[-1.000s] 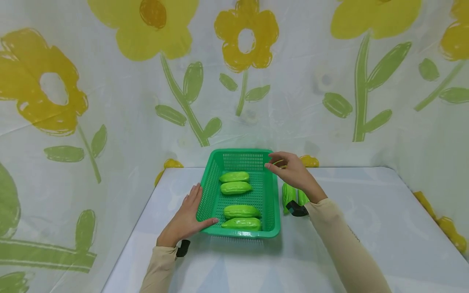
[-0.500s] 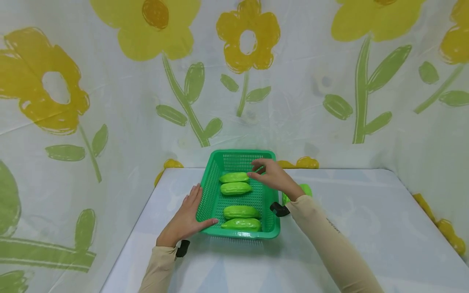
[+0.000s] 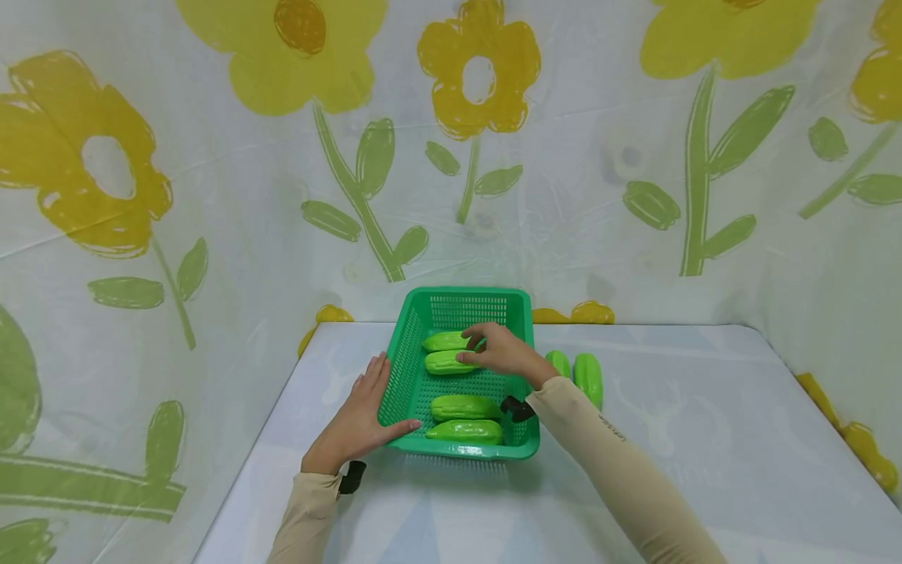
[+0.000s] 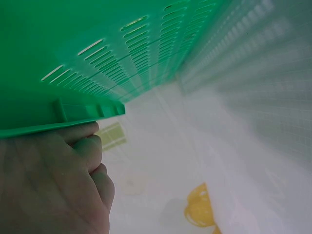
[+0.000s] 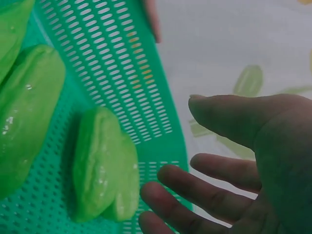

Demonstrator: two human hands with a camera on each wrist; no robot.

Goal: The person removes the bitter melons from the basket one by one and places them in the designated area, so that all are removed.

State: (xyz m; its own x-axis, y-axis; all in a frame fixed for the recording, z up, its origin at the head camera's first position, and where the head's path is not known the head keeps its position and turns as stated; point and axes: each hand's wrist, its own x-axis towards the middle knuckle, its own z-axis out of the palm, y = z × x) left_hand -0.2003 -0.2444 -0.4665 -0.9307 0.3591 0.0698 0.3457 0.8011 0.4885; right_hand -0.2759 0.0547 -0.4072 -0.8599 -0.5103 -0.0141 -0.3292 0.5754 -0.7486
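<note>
A green plastic basket with slotted walls stands on the table. Inside it lie bright green, ridged bitter melons: a far pair, including one bitter melon, and a near pair, including another bitter melon. My left hand holds the basket's near left corner, thumb over the rim and fingers along the outer wall. Over the far pair hovers my right hand, fingers loosely bent; in the right wrist view this hand has nothing between thumb and fingers. It partly hides the far bitter melons in the head view.
Just right of the basket, two more bitter melons lie on the white table, one partly behind the right forearm. A flower-printed cloth encloses the table's back and sides.
My right hand has moved left and slightly nearer, from the basket's right rim to above the far pair of bitter melons. The left hand and the basket have stayed in place.
</note>
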